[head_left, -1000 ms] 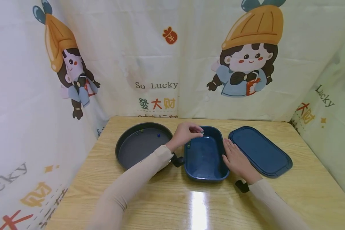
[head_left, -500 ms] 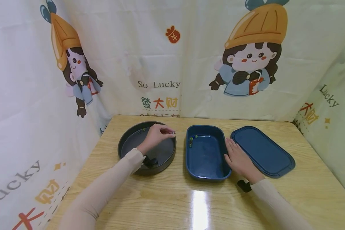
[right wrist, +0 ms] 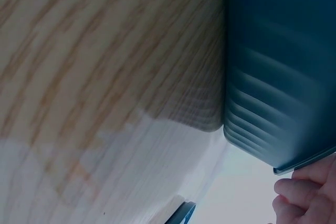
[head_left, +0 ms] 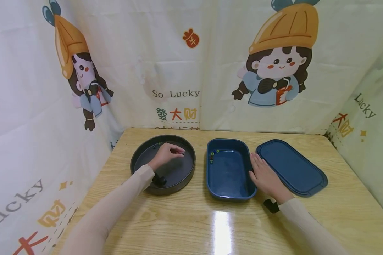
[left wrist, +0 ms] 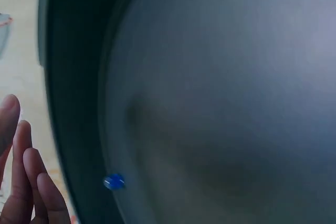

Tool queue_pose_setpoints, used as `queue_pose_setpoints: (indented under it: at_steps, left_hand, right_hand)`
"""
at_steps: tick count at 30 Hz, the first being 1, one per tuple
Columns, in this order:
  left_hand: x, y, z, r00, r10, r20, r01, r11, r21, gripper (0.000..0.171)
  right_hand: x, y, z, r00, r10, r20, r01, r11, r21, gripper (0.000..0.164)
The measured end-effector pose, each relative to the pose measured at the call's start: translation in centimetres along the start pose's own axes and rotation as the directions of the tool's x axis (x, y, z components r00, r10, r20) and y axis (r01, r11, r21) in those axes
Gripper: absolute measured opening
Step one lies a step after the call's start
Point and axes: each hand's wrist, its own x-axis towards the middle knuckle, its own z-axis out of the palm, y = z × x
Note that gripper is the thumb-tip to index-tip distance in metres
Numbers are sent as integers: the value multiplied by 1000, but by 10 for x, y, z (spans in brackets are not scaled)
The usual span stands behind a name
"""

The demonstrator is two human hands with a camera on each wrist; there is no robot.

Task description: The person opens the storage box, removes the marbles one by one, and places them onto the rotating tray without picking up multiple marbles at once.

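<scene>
While the left hand (head_left: 164, 156) hangs over the round dark pan (head_left: 178, 177) at the left of the table (head_left: 178, 226), we see its thumb and fingertips close together with only a narrow gap, and we cannot tell whether something small sits between them. In the left wrist view, we find a blue marble (left wrist: 114, 181) on the pan's floor, right beside the wall; in the head view, two more small marbles (head_left: 154, 146) lie near the pan's far edge. Just right of the pan stands a blue box (head_left: 231, 177), and we make out several marbles (head_left: 212, 157) gathered in its far left corner. The right hand (head_left: 265, 175) grips nothing that we can see: its fingers lie straight and touch the box's right side. Farther right, we see a flat blue lid (head_left: 292, 168) on the table, and a patterned cloth (head_left: 223, 117) hangs behind.
</scene>
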Motion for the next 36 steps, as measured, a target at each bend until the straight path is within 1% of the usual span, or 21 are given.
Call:
queue_pose_setpoints:
  at_steps: [5,11,14,15,20,28,36]
  left_hand:
    - [8,-11,2,999,-1,39,-1,999,40,19]
    - [14,-22,7,995,-25,92,18,997,70,19]
    - [15,-25,10,994,-38,105,28,995,93,19]
    - [16,-25,11,993,-43,109,33,995,95,19]
    - [18,-23,14,992,-26,121,14,995,100,18]
    - [22,-23,18,993,0,121,-15,992,124,15]
    - [26,-22,21,991,-2,131,-15,991,133,14]
  right_hand:
    - [0,0,0,1000,-1,-2,1,1000,1,62]
    - [0,-1,0,1000,-2,-3,2,1000,3,62]
    - [0,-1,0,1000,-2,0,2,1000,3,62]
    - [0,-1,0,1000,-1,-1,1,1000,6,62]
    - [-1,-2,-1,1000,1,-8,-1,1000,12,62]
    - [0,-1,0,1000,5,-6,-5,1000,12,61]
    - [-1,-2,-1,1000,9,-5,-9,1000,15,61]
